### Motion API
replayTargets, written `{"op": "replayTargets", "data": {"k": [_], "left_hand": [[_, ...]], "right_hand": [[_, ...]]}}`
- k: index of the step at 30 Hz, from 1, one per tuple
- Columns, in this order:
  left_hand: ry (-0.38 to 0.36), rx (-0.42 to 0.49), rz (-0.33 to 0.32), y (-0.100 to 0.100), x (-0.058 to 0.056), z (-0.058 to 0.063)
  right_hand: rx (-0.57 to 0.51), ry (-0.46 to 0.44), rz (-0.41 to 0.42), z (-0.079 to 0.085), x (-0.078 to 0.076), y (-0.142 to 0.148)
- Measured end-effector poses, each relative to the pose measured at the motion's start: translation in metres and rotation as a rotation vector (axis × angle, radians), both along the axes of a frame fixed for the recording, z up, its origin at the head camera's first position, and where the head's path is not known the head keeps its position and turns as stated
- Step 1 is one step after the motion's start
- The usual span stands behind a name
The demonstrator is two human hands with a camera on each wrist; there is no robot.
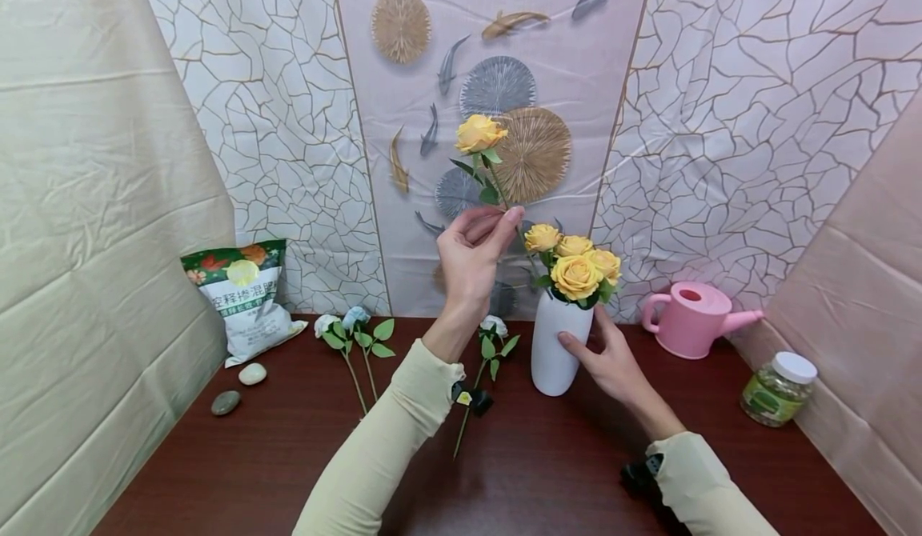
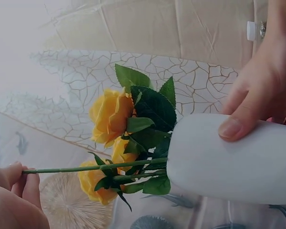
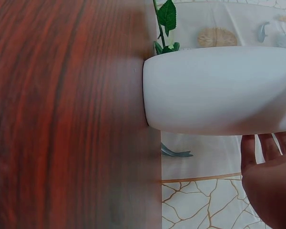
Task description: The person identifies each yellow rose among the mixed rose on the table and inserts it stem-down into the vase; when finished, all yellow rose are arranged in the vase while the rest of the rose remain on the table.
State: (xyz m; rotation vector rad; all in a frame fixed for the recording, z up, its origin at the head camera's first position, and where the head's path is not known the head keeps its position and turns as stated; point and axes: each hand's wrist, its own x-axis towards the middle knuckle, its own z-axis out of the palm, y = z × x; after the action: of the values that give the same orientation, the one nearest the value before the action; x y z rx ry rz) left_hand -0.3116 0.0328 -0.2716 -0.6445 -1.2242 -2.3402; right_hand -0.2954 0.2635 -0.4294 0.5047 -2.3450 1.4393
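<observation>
My left hand (image 1: 471, 260) pinches the green stem of a yellow rose (image 1: 480, 133) between thumb and fingers, with the bloom standing above the hand. In the left wrist view that stem (image 2: 62, 170) runs down to the mouth of a white vase (image 1: 556, 352). Several other yellow roses (image 1: 576, 277) with green leaves stand bunched in the vase. My right hand (image 1: 614, 364) holds the vase at its right side, thumb across the front and fingers behind. The vase's base rests on the table in the right wrist view, tilted little if at all.
On the dark red table (image 1: 562, 472) lie a white flower (image 1: 494, 326), another white flower (image 1: 326, 325) and a pale blue flower (image 1: 356, 318). A printed bag (image 1: 248, 304) and two stones (image 1: 252, 374) are left. A pink watering can (image 1: 691, 320) and a lidded jar (image 1: 778, 392) stand right.
</observation>
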Motion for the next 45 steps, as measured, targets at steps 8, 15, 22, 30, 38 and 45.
{"op": "replayTargets", "data": {"k": [8, 15, 22, 30, 38, 45], "left_hand": [[0.002, -0.074, -0.004, 0.008, 0.000, -0.007], [-0.057, -0.294, 0.048, 0.016, 0.006, -0.032], [-0.095, -0.387, 0.055, 0.015, 0.006, -0.052], [-0.105, -0.522, 0.027, 0.015, 0.004, -0.068], [-0.066, -0.572, 0.102, 0.012, 0.005, -0.066], [-0.003, -0.512, 0.080, 0.014, 0.008, -0.063]], "right_hand": [[0.001, -0.004, -0.004, 0.000, 0.000, 0.000], [-0.003, 0.014, 0.005, -0.001, -0.001, 0.000], [-0.019, 0.023, 0.024, 0.000, -0.002, -0.001], [-0.001, 0.027, 0.004, 0.000, -0.001, 0.000], [-0.002, 0.031, 0.012, -0.001, -0.002, 0.001], [-0.002, 0.033, 0.007, -0.001, -0.002, 0.001]]}}
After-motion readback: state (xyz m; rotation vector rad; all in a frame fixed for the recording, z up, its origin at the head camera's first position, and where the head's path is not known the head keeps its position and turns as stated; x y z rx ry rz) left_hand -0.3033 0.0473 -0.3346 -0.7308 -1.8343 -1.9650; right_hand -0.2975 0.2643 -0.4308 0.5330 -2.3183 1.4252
